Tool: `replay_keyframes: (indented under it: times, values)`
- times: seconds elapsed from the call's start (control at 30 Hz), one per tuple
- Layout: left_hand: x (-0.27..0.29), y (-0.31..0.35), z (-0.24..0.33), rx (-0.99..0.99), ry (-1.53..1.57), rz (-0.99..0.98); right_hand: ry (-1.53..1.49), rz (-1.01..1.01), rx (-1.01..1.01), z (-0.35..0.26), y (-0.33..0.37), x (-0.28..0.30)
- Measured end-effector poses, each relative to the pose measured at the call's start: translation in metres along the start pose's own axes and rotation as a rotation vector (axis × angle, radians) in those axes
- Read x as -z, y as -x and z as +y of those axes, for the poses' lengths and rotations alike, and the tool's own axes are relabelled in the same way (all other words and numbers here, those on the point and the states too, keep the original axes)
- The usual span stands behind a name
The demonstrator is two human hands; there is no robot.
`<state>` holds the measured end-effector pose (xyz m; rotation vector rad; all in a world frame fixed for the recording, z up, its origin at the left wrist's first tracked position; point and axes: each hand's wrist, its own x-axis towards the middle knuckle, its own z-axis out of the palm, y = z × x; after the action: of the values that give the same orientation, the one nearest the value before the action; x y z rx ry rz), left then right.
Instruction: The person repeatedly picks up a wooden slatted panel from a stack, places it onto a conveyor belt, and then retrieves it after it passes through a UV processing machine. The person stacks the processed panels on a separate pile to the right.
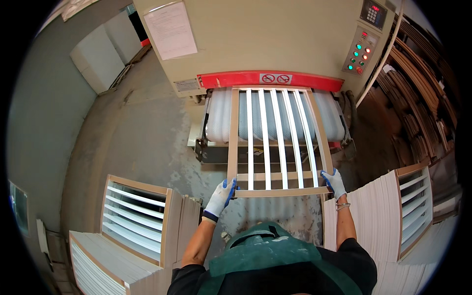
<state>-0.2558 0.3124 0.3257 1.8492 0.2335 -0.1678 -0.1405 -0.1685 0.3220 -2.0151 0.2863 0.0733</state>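
Observation:
A slatted frame [232,152] with tan edges and several white slats stretches away from me. Its far end lies over the mesh conveyor belt [220,118], right by the red bar [231,79] of a large beige machine [275,37]. The near end is held up in front of my body. My left hand [220,198], in a white and blue glove, grips the near left corner. At the near right corner, my right hand [335,184], gloved alike, is closed around the edge. Some fingers of both hands are hidden by the frame.
Stacks of similar slatted frames stand at my left [167,231] and at my right [364,216]. A control panel [361,51] with lit buttons is on the machine's right side. Brown boards [418,73] are piled at the far right. White panels [98,59] lean by the left wall.

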Motion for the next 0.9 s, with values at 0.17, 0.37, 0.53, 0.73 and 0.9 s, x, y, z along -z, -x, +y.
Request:
replay_keyframes:
  times: [0.17,0.37,0.53,0.73,0.9]
  values:
    - [0.001,0.030,0.025,0.098,-0.113,-0.109,0.031,0.075,-0.110,0.014,0.027,0.007]
    - [-0.003,0.080,0.002,-0.050,-0.226,-0.039,0.010,0.026,-0.169,0.027,0.072,0.022]
    - [-0.009,0.106,0.017,-0.104,-0.289,-0.051,0.053,0.086,-0.183,0.033,0.110,0.035]
    - [-0.014,0.125,0.027,-0.031,-0.279,-0.137,0.164,0.104,-0.324,0.017,0.141,0.046]
    - [-0.018,0.139,0.016,-0.037,-0.347,-0.138,0.173,0.125,-0.380,0.019,0.154,0.054]
